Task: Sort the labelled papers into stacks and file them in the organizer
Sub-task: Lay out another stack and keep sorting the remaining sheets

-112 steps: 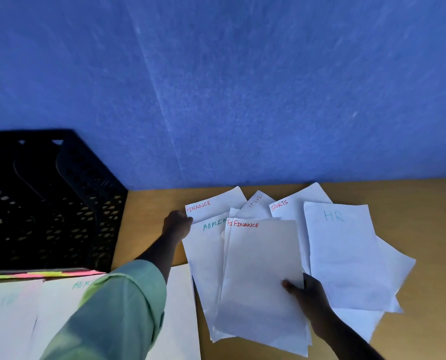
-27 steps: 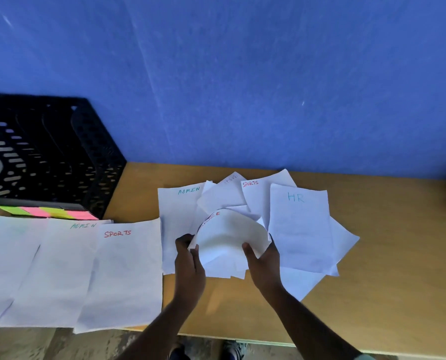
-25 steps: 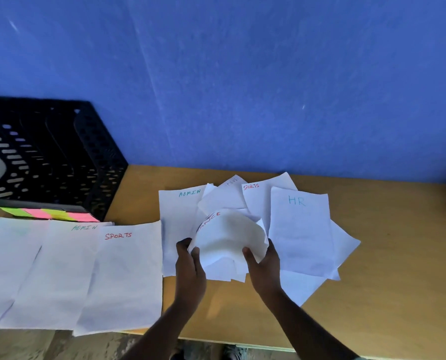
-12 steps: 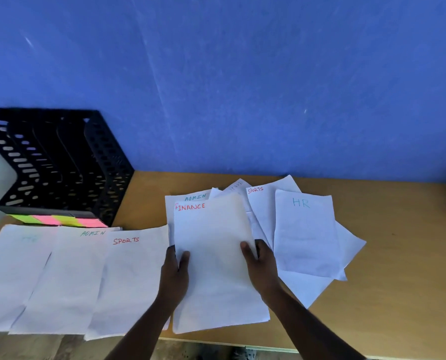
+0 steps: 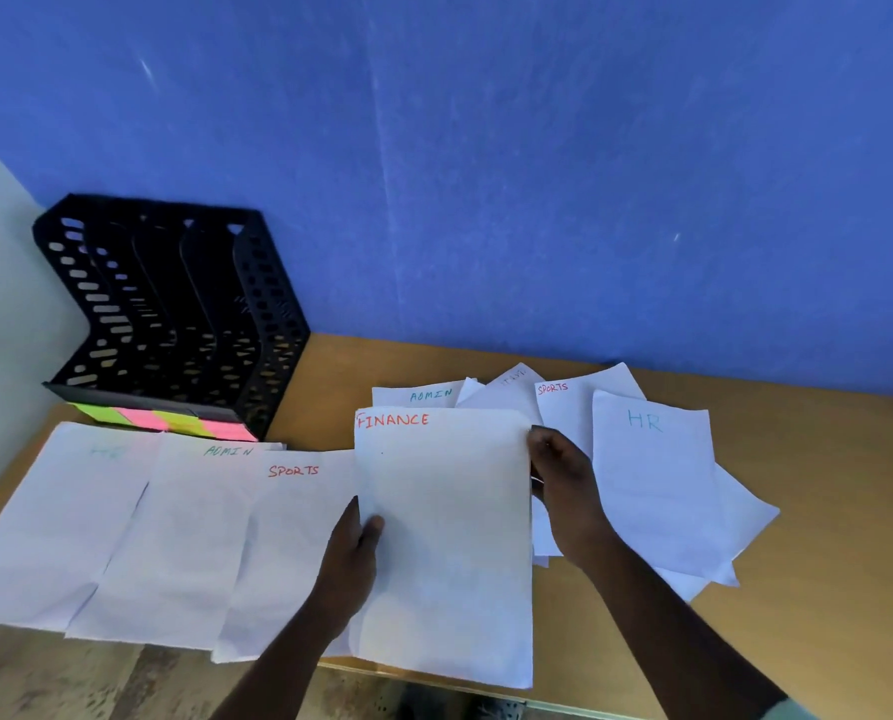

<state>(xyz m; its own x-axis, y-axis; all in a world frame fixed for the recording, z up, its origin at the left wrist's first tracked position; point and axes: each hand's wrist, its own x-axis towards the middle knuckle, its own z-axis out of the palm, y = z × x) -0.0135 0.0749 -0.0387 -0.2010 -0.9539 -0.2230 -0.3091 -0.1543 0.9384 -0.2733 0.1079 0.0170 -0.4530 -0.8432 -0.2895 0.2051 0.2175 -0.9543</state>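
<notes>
White sheets cover the near half of the wooden table (image 5: 823, 589), and the sorting looks well begun, though far from done. Three sorted sheets lie in a row at nine o'clock: a faint HR sheet (image 5: 65, 517), an ADMIN sheet (image 5: 174, 537) and a SPORTS sheet (image 5: 288, 553), each overlapping the next. The FINANCE sheet (image 5: 449, 553) sits at the centre, just beside the SPORTS one; the left hand (image 5: 353, 558) pinches its left edge with the thumb on top, and the right hand (image 5: 564, 491) grips its right edge with curled fingers. At three o'clock an unsorted fan (image 5: 657, 491) waits, showing ADMIN, SPORTS and HR labels. The black organizer (image 5: 174, 314) at ten o'clock appears to hold no paper, so filing is, by my judgement, not yet started.
</notes>
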